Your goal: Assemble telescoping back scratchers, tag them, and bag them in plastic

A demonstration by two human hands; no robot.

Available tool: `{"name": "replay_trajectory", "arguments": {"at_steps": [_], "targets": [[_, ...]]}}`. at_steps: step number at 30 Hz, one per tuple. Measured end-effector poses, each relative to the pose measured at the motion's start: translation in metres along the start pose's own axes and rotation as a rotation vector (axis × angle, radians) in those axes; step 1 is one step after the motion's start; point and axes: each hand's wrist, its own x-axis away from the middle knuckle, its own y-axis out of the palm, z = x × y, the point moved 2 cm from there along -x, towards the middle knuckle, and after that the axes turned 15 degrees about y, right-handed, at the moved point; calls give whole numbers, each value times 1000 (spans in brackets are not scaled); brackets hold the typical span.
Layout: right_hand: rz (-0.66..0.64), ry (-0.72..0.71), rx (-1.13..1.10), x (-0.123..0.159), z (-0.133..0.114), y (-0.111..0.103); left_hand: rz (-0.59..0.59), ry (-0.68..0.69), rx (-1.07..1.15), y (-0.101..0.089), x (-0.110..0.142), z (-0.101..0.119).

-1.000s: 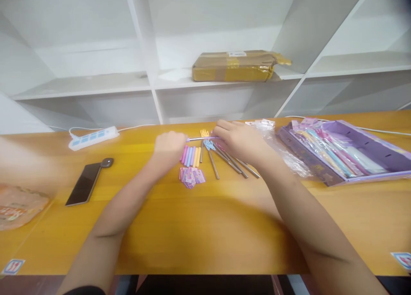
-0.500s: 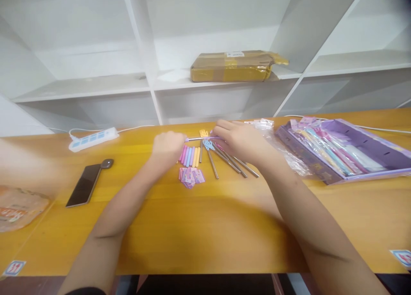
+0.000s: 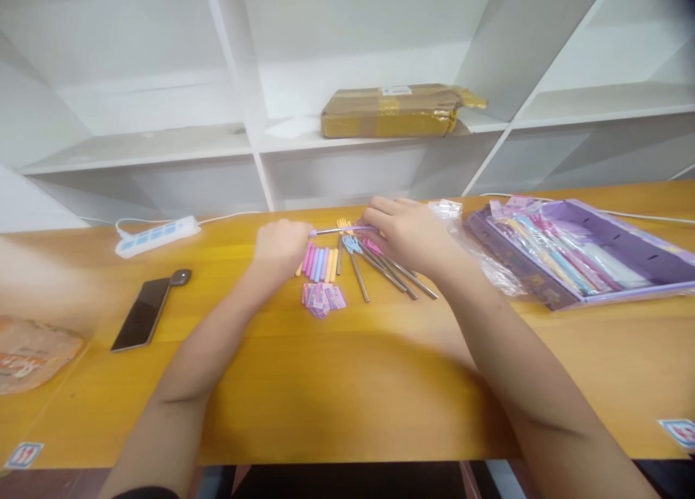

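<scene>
Shelf [image 3: 135,148] and bench [image 3: 347,383] frame close handwork; directions read from a clock set on the bench's middle. At 2 o'clock sits a purple tray [image 3: 670,260], clear wrap [image 3: 496,271] beside it; just past 12, a taped carton [image 3: 388,119] rests on the shelf. A power strip [image 3: 157,236] lies at 10.

The hands work up near 12. The left hand [image 3: 283,247], at 11, is curled into a fist; the right hand [image 3: 405,231], at 1, has its fingers bent around, its fingertips partly hidden. Between them, level at 12, runs the held rod [image 3: 329,231] — metal, with purple showing toward both ends — gripped at either side.

Little has changed in the past second: the gap between the hands has widened slightly, and more of a pink head [image 3: 372,246] shows beneath the right one. The work looks mid-step, the rod apparently under a light pull; whether it has lengthened cannot be told.

Loose rods [image 3: 360,278] fan out at 1. Coloured tubes [image 3: 321,264] line up toward 11 — nearer the middle, a small heap of cards [image 3: 324,300].
</scene>
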Motion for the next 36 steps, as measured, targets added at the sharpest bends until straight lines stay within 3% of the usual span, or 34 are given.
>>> {"name": "replay_trajectory", "arguments": {"at_steps": [21,31,36], "targets": [[148,-60,-49,-7,8,1,106,13,75,3,0,-13],[266,-71,-38,-7,29,-2,157,43,18,1,0,-24],[316,26,-40,-4,62,-19,315,2,-109,-8,4,-52]]}}
